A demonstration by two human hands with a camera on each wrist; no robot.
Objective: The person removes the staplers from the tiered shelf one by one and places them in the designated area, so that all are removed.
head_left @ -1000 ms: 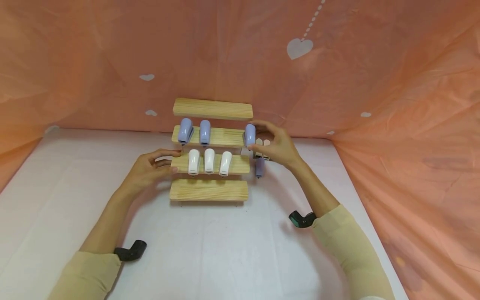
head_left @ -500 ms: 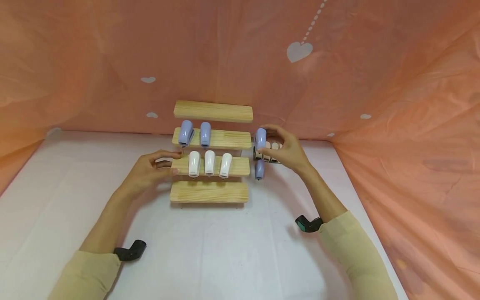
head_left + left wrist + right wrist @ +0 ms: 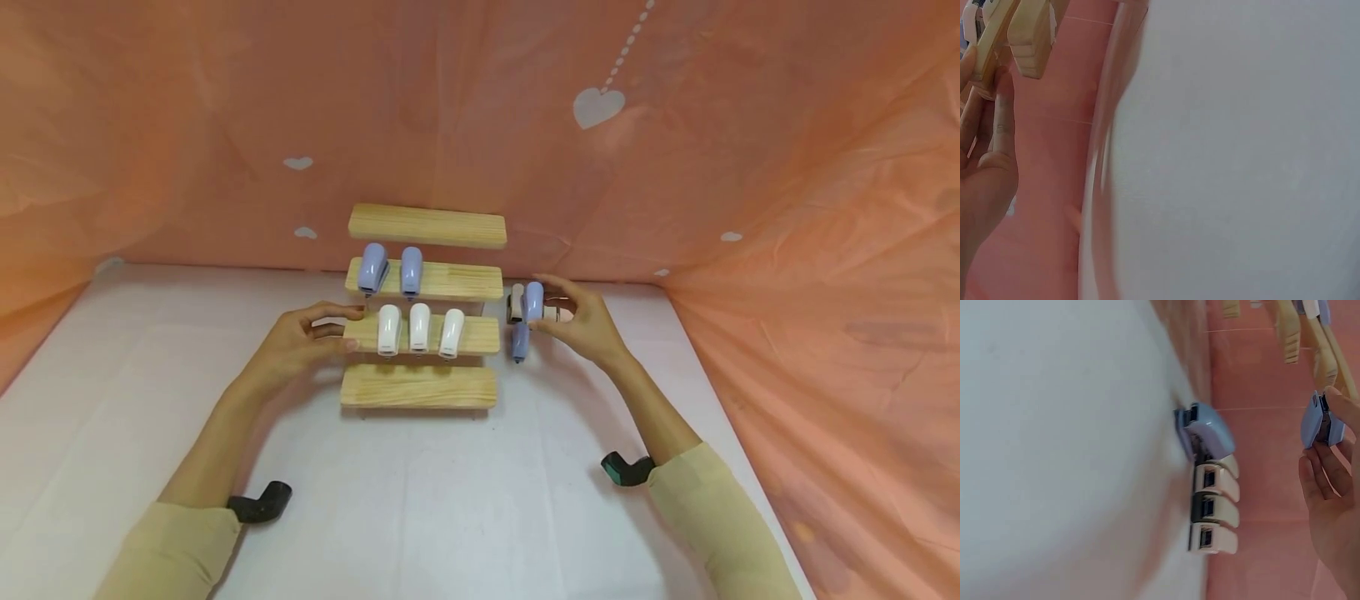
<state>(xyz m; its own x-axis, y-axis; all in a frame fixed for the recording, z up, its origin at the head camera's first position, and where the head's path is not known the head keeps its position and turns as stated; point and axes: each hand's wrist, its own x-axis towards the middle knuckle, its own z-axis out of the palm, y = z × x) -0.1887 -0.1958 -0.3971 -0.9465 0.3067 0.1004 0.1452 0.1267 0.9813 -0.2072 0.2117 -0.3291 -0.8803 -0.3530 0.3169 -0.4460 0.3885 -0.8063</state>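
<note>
In the head view, the right hand point(image 3: 585, 327) pinches a purple stapler point(image 3: 533, 302) between thumb and fingers. One second ago this stapler was at the right end of the second board point(image 3: 465, 282) from the top; now it is beyond this end and lower, so I judge it is being taken off the rack. Of four boards, the second carries two purple staplers point(image 3: 411, 271) and the third board point(image 3: 483, 335) three white staplers point(image 3: 420, 327). The left hand point(image 3: 300, 340) has not moved and grips the third board's left end.

The left wrist view shows its fingers and thumb around the wood.

In the right wrist view, the held stapler is in the air; on the worktop point(image 3: 1072, 450) are one purple stapler point(image 3: 1210, 432) and apparently four beige staplers point(image 3: 1219, 482), one partly hidden.
</note>
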